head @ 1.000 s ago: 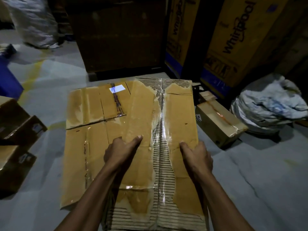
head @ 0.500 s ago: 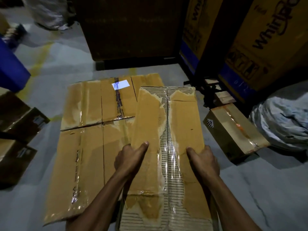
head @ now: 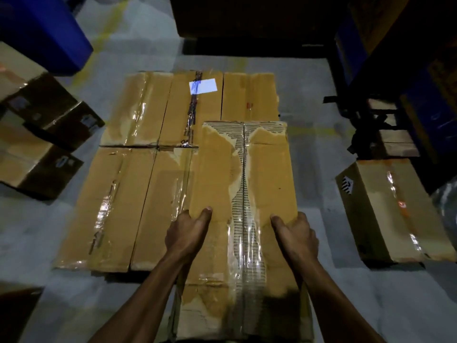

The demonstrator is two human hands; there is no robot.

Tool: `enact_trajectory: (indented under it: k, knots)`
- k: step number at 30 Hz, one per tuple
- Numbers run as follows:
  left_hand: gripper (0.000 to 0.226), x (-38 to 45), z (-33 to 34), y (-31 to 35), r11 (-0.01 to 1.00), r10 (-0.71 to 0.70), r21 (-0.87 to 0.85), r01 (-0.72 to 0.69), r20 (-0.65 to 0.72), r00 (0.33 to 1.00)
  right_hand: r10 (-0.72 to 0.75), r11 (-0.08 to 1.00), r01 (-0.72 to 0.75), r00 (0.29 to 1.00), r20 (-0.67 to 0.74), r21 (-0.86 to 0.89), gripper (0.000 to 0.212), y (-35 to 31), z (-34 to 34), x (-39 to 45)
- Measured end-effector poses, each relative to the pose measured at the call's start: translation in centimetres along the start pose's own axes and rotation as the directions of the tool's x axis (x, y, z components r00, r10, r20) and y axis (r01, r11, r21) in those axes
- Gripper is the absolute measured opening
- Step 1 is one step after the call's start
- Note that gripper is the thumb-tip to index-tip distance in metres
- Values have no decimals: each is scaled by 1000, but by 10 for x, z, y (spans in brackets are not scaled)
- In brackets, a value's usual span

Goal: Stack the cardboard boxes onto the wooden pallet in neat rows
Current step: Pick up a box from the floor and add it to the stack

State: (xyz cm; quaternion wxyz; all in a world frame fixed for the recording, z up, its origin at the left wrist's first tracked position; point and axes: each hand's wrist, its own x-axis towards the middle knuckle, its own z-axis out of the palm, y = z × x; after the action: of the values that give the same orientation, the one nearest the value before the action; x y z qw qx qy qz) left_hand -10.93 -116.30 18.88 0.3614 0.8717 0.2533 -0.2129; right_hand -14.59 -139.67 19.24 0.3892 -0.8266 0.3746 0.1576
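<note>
Pretty dim overall, corners go nearly black, glare streaks on the box tape, edges bend fisheye-style and look soft.

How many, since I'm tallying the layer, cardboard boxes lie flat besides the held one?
5: far left box, far middle box with white label, far right box; near left box, near middle box. The held box may hide more.

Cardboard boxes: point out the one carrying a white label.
The far middle box in the laid rows: a white label sits on its dark tape seam. The box held by the left hand and right hand has none.
</note>
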Motion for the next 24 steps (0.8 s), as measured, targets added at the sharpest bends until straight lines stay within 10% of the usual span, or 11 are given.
enact_trajectory:
  k: [11, 24]
  knots:
    - [44, 73, 63, 33, 992, 1, -124, 2, 26, 1000, -66, 995, 60, 996, 65, 81, 63, 4, 2, 104]
    - [49, 68, 77, -9, 975, 97, -207, -81, 71, 993, -137, 991, 136, 990, 46, 19, 88, 29, 25, 96]
